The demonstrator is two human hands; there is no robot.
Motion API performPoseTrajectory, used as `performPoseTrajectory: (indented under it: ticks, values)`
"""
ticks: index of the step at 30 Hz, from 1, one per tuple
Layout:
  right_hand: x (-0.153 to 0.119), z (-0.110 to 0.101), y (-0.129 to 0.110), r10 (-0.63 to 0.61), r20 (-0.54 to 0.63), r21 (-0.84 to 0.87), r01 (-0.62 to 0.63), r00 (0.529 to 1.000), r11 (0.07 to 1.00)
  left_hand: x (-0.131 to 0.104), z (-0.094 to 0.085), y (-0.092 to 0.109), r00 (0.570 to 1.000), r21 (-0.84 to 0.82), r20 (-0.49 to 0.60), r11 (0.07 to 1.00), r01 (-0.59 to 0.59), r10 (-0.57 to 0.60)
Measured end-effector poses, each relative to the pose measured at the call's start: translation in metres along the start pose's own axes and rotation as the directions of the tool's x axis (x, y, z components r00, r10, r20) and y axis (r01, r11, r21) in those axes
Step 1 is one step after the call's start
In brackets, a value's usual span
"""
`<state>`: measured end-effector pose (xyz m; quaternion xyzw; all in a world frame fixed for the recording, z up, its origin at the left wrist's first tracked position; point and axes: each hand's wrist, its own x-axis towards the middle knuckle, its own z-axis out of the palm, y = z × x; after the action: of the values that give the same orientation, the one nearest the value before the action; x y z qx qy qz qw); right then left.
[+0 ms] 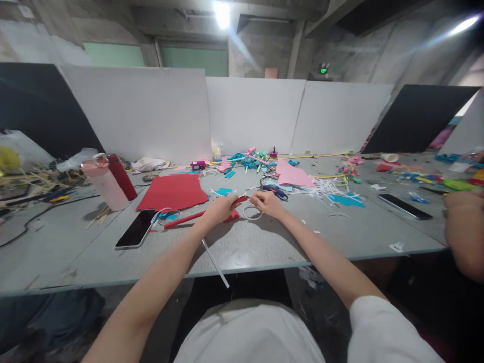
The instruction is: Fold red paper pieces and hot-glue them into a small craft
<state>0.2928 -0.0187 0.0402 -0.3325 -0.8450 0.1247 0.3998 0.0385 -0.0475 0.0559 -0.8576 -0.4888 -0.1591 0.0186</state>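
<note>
My left hand [224, 209] is closed on a small red piece [241, 199], which looks like paper or felt. Close beside it, my right hand [266, 202] has its fingertips pinched at the red piece's right end; what lies between them is too small to make out. Just below the fingers is a white ring [252, 218], and I cannot tell whether the right hand touches it. A red strip [184, 220] lies on the table by my left forearm. From under that forearm a thin white stick [215, 264] juts past the table's front edge.
A red sheet [172, 191], a phone [136, 230] and a pink bottle [106, 185] are to the left. Beyond my right hand lie a blue glue gun [276, 191], a pink sheet [293, 173] and white scraps [325, 187]. Another person's arm [467, 237] is at far right.
</note>
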Motion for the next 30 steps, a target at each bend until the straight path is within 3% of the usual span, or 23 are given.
performPoseTrajectory:
  ticks: [5,15,30]
  values:
    - [0.0,0.008,-0.001,-0.021,0.007,0.054,0.02,1.0,0.998,-0.001,0.002,0.003,0.999,0.021,0.037,1.0,-0.001,0.0]
    - [-0.001,0.012,0.0,0.038,-0.013,0.134,-0.036,0.999,0.99,-0.001,-0.001,0.002,1.0,0.001,0.01,1.0,0.016,-0.016]
    - [-0.001,0.012,-0.003,0.013,-0.014,0.083,-0.012,1.0,0.996,-0.001,0.003,-0.002,1.0,-0.008,-0.003,1.0,0.009,-0.009]
